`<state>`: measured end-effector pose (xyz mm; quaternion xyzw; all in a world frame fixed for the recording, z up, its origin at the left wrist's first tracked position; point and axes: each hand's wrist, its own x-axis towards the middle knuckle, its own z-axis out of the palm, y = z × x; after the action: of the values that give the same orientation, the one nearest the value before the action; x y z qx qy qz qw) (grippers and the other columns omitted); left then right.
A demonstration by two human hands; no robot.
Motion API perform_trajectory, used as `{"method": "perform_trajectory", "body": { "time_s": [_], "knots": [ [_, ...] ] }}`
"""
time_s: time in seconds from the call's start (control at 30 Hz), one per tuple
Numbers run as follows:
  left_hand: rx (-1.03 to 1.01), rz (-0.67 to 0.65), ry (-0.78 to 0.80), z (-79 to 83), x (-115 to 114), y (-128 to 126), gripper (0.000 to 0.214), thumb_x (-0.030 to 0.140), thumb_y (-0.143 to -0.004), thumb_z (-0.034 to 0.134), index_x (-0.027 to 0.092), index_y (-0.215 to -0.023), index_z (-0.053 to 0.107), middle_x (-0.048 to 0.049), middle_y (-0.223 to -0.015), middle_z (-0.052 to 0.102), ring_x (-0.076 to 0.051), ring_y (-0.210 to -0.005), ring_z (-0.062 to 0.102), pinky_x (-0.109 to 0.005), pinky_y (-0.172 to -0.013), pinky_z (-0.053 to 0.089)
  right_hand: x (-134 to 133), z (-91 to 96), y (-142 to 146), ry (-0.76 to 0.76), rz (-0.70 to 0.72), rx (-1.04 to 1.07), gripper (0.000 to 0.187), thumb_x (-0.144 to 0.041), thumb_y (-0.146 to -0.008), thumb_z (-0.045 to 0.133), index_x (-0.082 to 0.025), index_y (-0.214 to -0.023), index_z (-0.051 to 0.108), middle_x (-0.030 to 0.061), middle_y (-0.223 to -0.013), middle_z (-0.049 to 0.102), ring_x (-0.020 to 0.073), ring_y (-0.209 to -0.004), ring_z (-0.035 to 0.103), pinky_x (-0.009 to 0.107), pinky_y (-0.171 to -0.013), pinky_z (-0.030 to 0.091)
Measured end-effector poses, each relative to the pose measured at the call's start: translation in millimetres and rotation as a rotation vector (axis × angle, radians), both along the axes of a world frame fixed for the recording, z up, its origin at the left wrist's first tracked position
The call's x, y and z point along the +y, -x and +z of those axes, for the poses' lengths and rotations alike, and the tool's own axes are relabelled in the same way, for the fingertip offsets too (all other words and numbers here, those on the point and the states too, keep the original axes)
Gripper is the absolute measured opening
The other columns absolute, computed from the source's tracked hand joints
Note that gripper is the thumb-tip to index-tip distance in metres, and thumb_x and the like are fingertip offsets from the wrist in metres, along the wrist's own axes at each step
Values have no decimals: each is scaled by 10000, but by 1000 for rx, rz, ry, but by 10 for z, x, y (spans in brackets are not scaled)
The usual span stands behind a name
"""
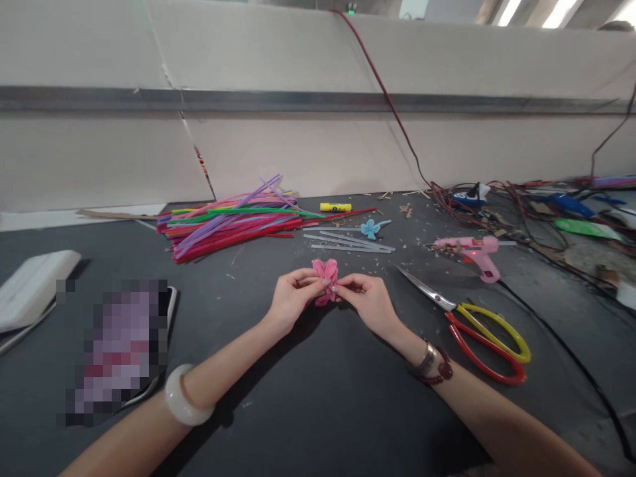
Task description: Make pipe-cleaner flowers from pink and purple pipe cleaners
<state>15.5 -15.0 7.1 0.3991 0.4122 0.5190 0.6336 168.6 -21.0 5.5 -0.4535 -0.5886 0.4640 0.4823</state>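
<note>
A flat, dark grey worktop (318, 417) stretched out before one pale, smooth partition (308, 149). At the right, red and black cables (517, 199) lay in a tangle, too knotted to count. One thick bundle of fuzzy stems (223, 228), purple, pink, red and green, was heaped near the partition, too dense to count. One pair of scissors (450, 306) lay with its steel blades together, one looped handle yellow and the other red. Two bare hands met over the middle of the worktop: the left hand (291, 301) below a wrist with one glossy white bangle (186, 396), the right hand (372, 305) below a metal band (427, 359) and a dark red beaded bracelet (444, 366). One pink plastic glue gun (479, 255) lay beyond the scissors. At least four slim, translucent sticks (352, 248) lay partly crossed. The one pink flower (325, 270) was between the hands, pinched from both sides by their thumbs and fingers; its soft, plush petals were rounded, partly covered and not fully countable. Beyond it were one smaller, fuzzy blue flower (368, 230) with a pale stem and one short yellow tube (336, 208).
</note>
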Motion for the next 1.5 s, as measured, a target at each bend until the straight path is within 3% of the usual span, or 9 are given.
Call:
{"method": "perform_trajectory", "body": {
  "time_s": [0.3,0.57,0.77,0.93,1.1,1.23,1.5],
  "knots": [
    [63,12,-65,13,-17,-20,181,191,-584,747,120,-707,634,-23,-653,692,-124,-598,633,-215,-605,491,-68,0,27,-133,-76,-130,101,-210,-726,606,-174,-740,699,31,-687,700,171,-629,651,273,-600,514],
    [161,65,-121,0,-12,-30,165,192,-581,742,116,-678,633,-26,-631,683,-121,-584,619,-208,-587,480,-95,3,72,-112,-64,-82,130,-209,-737,591,-169,-773,710,41,-724,707,177,-661,662,269,-626,522],
    [159,85,-104,12,-12,-25,151,186,-575,741,125,-669,640,-15,-627,684,-120,-576,620,-209,-584,473,-8,11,49,56,-5,103,128,-265,-663,663,-154,-722,686,26,-669,684,151,-600,640,269,-607,520],
    [121,37,-60,0,5,-15,170,192,-581,739,121,-712,657,-23,-639,689,-115,-573,618,-208,-579,473,91,-32,-41,156,40,205,275,-252,-615,700,-155,-871,678,20,-721,681,117,-611,606,263,-633,493],
    [76,125,-13,-23,41,4,170,183,-570,739,119,-687,634,-21,-614,685,-113,-583,626,-217,-627,492,100,-28,-72,204,22,244,185,-262,-607,712,-145,-747,683,17,-637,658,102,-561,575,257,-606,475],
    [163,123,-48,-1,16,3,162,208,-586,727,127,-696,641,-27,-626,691,-131,-599,643,-221,-619,502,87,-24,-64,143,-26,253,151,-261,-638,696,-160,-748,673,16,-664,663,110,-612,590,251,-639,476],
    [394,61,-259,19,-60,-15,148,227,-638,689,126,-746,675,-61,-713,707,-184,-679,664,-256,-641,522,4,-11,-2,-82,-58,-22,88,-229,-691,641,-153,-735,647,31,-725,658,141,-664,609,268,-659,500]
  ]
}}
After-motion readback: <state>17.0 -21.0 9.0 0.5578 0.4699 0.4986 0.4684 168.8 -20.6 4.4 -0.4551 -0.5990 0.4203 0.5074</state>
